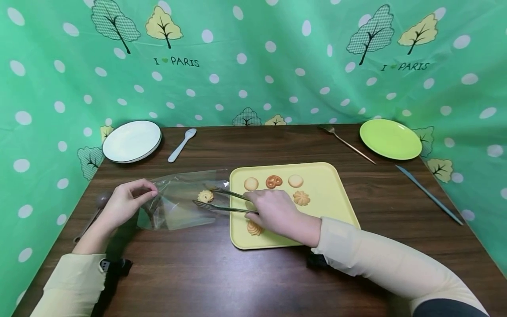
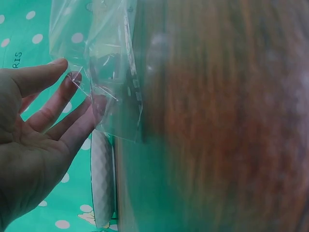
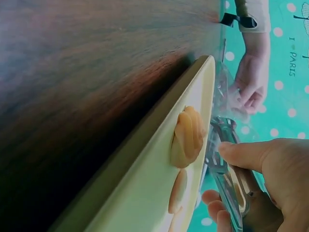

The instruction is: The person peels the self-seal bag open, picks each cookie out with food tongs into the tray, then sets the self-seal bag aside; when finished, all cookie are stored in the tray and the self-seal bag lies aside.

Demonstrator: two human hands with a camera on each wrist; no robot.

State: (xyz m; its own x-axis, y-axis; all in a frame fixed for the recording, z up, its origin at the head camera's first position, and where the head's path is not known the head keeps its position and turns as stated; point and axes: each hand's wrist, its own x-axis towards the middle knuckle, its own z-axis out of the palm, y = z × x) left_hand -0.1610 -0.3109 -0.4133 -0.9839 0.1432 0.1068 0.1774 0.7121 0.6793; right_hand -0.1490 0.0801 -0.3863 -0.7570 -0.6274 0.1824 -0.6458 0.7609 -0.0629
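My left hand [image 1: 128,200] pinches the left end of a clear plastic bag [image 1: 178,215] lying on the table; the left wrist view shows the film at the fingertips. In my right hand [image 1: 277,215] I hold metal tongs [image 1: 237,210], reaching left past the tray's edge. A small round swirled cookie [image 1: 205,196] sits between the tong tips, within the bag's outline; whether fully inside the bag, I cannot tell. Under my right hand is a yellow tray [image 1: 330,198] bearing several cookies, among them a pretzel-shaped one [image 1: 273,182] and a swirled one [image 3: 187,137].
At the back left stand a white plate [image 1: 132,141] and a pale spoon [image 1: 182,145]. On the right are a green plate [image 1: 391,139], a fork [image 1: 352,147] and a blue knife [image 1: 429,196]. A dark spoon [image 1: 102,201] lies beside my left arm.
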